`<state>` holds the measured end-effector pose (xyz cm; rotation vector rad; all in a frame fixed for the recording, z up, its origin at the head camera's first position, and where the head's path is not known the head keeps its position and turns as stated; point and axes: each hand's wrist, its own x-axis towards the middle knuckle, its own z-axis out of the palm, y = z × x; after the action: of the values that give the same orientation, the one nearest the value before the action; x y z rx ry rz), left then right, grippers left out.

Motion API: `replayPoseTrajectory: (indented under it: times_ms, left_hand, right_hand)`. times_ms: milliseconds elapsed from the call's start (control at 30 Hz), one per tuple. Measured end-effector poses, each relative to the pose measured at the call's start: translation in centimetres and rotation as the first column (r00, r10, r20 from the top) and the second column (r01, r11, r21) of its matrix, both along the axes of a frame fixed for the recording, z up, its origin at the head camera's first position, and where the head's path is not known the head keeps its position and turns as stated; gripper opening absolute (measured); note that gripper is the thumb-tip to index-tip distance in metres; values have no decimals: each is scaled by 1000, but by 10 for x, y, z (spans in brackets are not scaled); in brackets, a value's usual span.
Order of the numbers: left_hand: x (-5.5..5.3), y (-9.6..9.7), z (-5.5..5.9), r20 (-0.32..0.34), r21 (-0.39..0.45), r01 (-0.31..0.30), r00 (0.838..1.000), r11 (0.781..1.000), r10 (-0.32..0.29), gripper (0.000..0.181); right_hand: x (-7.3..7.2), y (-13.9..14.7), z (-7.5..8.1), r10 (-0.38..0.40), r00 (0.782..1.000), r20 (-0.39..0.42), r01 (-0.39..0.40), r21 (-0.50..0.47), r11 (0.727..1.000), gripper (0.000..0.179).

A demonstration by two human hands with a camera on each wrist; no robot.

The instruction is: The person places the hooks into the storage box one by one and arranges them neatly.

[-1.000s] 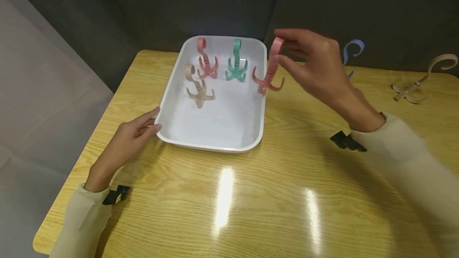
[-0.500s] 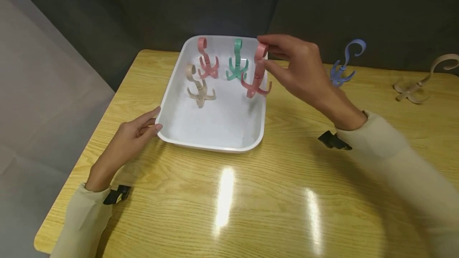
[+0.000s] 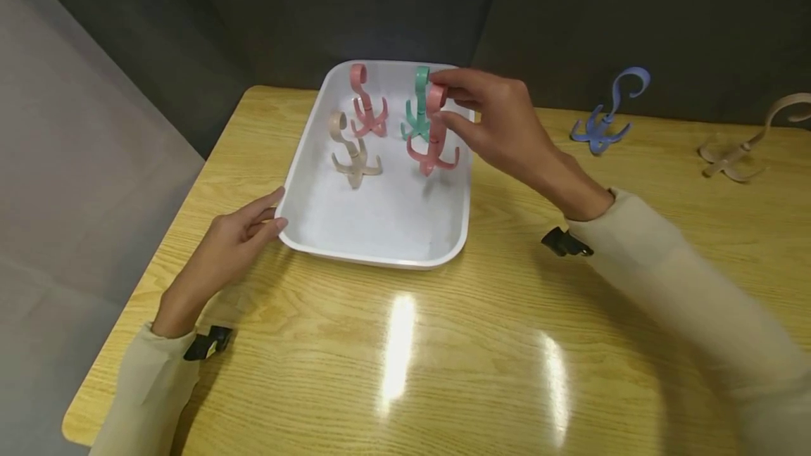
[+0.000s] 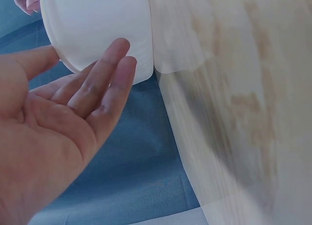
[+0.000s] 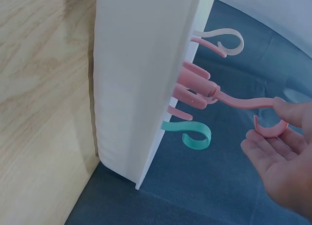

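Note:
My right hand (image 3: 507,115) pinches the curled top of a pink rotating hook hanger (image 3: 434,150), holding it upright over the right part of the white tray (image 3: 374,259). In the right wrist view, the pink hanger's prongs (image 5: 195,88) extend past the tray rim. Inside the tray stand a second pink hanger (image 3: 367,115), a beige hanger (image 3: 355,164) and a green hanger (image 3: 421,86), the last partly hidden behind the held one. My left hand (image 3: 228,238) touches the tray's near left side with fingers fairly straight; the left wrist view shows its thumb (image 4: 46,59) against the rim.
A blue hanger (image 3: 598,132) stands on the wooden table (image 3: 304,364) to the right of the tray. Farther right, a beige hanger (image 3: 728,157) sits near the table's back edge. Dark cloth (image 3: 393,5) hangs behind the table.
My right hand has carried the pink hanger leftward from the tray's right rim to over its inside. The blue hanger, partly hidden before, shows fully. My left hand has stayed put.

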<state>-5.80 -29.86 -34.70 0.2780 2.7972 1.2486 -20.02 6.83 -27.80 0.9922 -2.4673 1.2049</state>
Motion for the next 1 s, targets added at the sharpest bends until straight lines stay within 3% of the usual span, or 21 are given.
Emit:
replayPoseTrajectory:
  times_ms: [600, 1000]
  left_hand:
    - [-1, 0, 2, 0, 18, 2, 1000, 1000, -2, 55]
    - [2, 0, 3, 10, 14, -13, 1000, 1000, 13, 55]
  right_hand:
    - [-13, -18, -21, 53, 994, 92, -56, 30, 998, 41]
    - [-16, -25, -26, 69, 988, 141, -81, 85, 993, 45]
